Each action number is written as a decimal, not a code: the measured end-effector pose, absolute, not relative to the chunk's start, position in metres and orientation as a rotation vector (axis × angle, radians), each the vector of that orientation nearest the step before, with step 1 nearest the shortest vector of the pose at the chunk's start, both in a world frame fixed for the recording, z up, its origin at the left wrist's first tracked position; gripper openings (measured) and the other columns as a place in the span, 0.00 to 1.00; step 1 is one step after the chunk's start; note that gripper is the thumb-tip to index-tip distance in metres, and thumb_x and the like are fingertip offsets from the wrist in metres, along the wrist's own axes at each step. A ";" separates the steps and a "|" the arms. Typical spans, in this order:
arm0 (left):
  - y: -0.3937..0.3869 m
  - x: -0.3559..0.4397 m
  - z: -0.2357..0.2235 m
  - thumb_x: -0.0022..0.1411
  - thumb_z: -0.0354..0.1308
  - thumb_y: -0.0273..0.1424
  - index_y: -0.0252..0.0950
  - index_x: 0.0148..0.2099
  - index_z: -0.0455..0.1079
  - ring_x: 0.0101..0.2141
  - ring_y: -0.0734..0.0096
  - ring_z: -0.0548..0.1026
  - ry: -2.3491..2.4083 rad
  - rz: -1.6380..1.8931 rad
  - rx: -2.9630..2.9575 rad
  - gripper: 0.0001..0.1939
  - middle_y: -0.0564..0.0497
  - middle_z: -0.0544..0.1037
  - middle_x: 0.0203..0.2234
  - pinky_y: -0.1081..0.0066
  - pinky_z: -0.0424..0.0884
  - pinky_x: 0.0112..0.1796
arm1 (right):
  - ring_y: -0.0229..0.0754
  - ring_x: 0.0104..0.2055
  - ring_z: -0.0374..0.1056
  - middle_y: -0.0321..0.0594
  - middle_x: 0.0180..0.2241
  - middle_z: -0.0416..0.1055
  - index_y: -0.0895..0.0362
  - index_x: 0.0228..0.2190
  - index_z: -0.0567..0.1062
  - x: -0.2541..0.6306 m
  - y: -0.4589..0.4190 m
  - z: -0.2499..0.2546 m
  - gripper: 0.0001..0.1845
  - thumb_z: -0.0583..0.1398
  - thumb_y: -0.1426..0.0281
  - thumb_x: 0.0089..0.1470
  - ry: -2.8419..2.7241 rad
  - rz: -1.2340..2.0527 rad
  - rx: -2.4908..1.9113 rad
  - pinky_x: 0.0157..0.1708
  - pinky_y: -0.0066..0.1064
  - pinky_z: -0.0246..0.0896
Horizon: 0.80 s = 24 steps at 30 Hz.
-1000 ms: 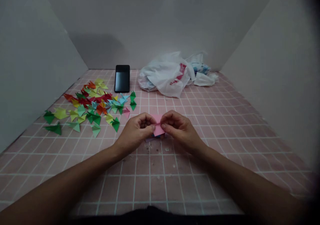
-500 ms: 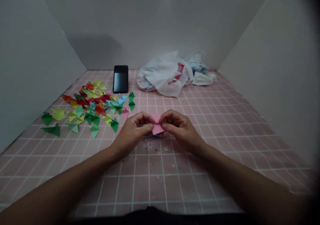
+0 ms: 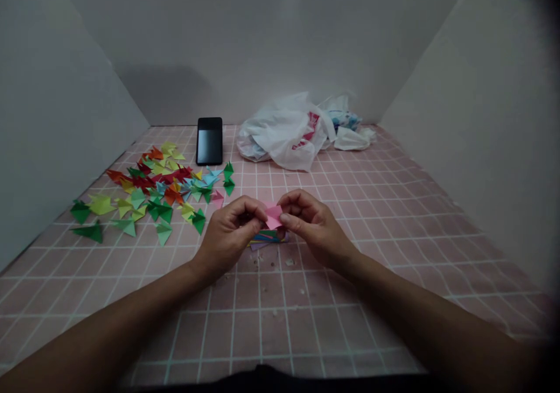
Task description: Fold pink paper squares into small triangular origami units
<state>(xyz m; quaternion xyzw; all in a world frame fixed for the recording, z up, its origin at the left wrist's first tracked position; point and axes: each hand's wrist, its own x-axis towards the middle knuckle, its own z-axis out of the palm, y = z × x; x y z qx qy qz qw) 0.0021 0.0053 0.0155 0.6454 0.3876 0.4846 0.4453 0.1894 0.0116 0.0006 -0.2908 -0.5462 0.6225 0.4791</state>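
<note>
The left hand (image 3: 228, 232) and right hand (image 3: 313, 223) grip a small folded pink paper (image 3: 273, 217) in closed fingers, centre frame; a stack of coloured paper strips (image 3: 268, 237) lies just below; folded paper triangles (image 3: 153, 192) spread upper left.

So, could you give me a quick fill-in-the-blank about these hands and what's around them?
1. The piece of paper pinched between the left hand and the right hand is ____.
2. The black smartphone lies to the ____ of the crumpled white plastic bag.
3. The pink mat is marked with a ____ of pale lines.
4. Multicoloured folded paper triangles lie scattered to the ____ of the hands.

Missing words: pink; left; grid; left.
</note>
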 end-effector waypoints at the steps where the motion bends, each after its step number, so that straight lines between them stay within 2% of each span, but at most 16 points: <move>1: 0.005 0.002 0.014 0.57 0.59 0.23 0.36 0.32 0.72 0.32 0.74 0.74 0.967 1.202 1.609 0.03 0.53 0.75 0.30 0.73 0.70 0.35 | 0.34 0.27 0.69 0.31 0.28 0.71 0.54 0.37 0.70 0.189 0.011 0.001 0.09 0.65 0.71 0.55 -1.341 1.522 -0.706 0.30 0.28 0.64; 7: 0.006 0.005 0.005 0.57 0.63 0.25 0.37 0.40 0.70 0.34 0.74 0.74 0.965 1.232 1.503 0.08 0.53 0.74 0.33 0.73 0.71 0.37 | 0.35 0.31 0.67 0.33 0.31 0.69 0.53 0.39 0.70 0.185 0.008 0.002 0.12 0.63 0.75 0.52 -1.456 1.329 -0.762 0.30 0.28 0.62; 12: 0.005 0.005 0.007 0.58 0.63 0.27 0.37 0.37 0.67 0.32 0.75 0.72 0.916 1.204 1.445 0.06 0.54 0.72 0.31 0.74 0.70 0.35 | 0.35 0.29 0.65 0.31 0.30 0.66 0.53 0.41 0.67 0.184 0.006 0.000 0.14 0.61 0.76 0.53 -1.552 1.243 -0.751 0.28 0.29 0.60; 14: 0.004 0.005 0.011 0.60 0.62 0.30 0.37 0.37 0.68 0.32 0.75 0.72 0.912 1.156 1.414 0.05 0.54 0.72 0.31 0.74 0.69 0.35 | 0.36 0.31 0.66 0.32 0.31 0.67 0.52 0.42 0.67 0.185 0.005 -0.001 0.15 0.59 0.78 0.54 -1.622 1.115 -0.779 0.29 0.29 0.60; 18: 0.003 0.004 0.020 0.61 0.61 0.35 0.36 0.40 0.69 0.33 0.73 0.72 1.013 1.064 1.390 0.08 0.54 0.73 0.31 0.73 0.68 0.36 | 0.36 0.35 0.67 0.35 0.35 0.68 0.52 0.43 0.67 0.187 0.003 -0.001 0.16 0.58 0.81 0.55 -1.791 0.869 -0.831 0.33 0.30 0.62; 24: 0.003 0.005 0.025 0.61 0.57 0.34 0.35 0.35 0.71 0.32 0.70 0.70 1.104 0.853 1.537 0.08 0.52 0.73 0.29 0.70 0.66 0.34 | 0.37 0.34 0.68 0.35 0.34 0.68 0.52 0.44 0.66 0.185 0.002 -0.002 0.15 0.57 0.79 0.57 -1.839 0.863 -0.819 0.34 0.31 0.65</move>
